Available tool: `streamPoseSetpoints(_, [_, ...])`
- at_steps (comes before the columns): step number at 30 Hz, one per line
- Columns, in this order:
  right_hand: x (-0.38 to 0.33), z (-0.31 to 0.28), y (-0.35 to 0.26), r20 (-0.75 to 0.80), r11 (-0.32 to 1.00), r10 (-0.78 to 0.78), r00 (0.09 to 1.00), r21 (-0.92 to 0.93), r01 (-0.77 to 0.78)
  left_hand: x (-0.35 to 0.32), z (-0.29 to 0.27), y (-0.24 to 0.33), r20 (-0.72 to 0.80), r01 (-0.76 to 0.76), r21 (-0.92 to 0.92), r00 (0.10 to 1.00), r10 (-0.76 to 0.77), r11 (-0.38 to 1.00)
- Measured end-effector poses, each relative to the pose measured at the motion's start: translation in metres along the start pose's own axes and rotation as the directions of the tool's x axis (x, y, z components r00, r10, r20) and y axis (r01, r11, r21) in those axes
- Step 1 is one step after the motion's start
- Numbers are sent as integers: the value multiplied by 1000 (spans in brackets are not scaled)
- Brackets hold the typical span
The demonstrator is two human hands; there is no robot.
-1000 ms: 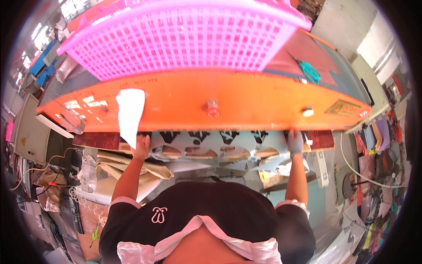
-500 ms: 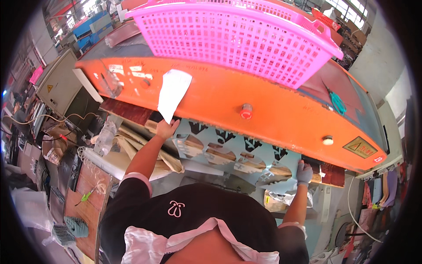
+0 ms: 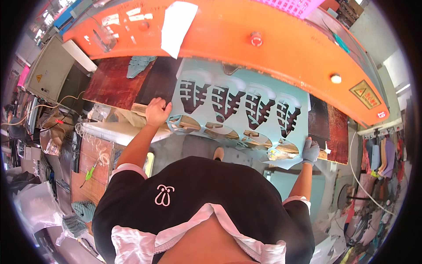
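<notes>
A light blue sheet point(image 3: 252, 79) with rows of cut-out holes lies over the dark board point(image 3: 161, 81) beneath an orange machine beam point(image 3: 215, 37). Its near part hangs past the board's front edge, and wood shows through the nearer holes. My bare left hand point(image 3: 158, 111) is closed at the sheet's left edge, by the front of the board. At the right edge, my right hand point(image 3: 310, 150), in a grey glove, has its fingers closed on the sheet. Several blue-grey cut pieces point(image 3: 140, 66) lie on the reddish board at the far left.
On the beam are a white paper point(image 3: 178, 26), a red button point(image 3: 256, 38) and a pale knob point(image 3: 336, 78). Above stands a pink basket point(image 3: 294, 5). A wooden side table point(image 3: 94, 163) at left holds a green-handled tool point(image 3: 90, 174). Coloured material point(image 3: 377, 154) hangs at right.
The view has tilted down, so more of the sheet and boards shows below the beam and the pink basket is mostly out of view. Both hands stay at the sheet's edges.
</notes>
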State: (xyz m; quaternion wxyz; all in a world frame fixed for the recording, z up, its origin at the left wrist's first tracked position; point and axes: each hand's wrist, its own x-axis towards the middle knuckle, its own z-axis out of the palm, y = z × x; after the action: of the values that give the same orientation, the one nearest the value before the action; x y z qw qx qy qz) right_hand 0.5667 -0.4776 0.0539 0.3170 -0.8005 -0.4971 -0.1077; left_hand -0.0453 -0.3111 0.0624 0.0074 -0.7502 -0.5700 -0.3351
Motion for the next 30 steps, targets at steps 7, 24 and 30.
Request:
streamPoseSetpoints(7, [-29, -39, -81, 18, 999, -10, 1000, 31, 9, -10, -69, -19, -47, -78, -47, 996, 76, 996])
streamPoseSetpoints(24, [70, 70, -248, 49, 936, -209, 977, 300, 185, 52, -27, 15, 59, -49, -368, 995, 76, 928])
streamPoseSetpoints(30, [77, 153, -411, 569, 991, -113, 815, 1, 137, 114, 79, 49, 188, -194, -203, 954, 233, 960])
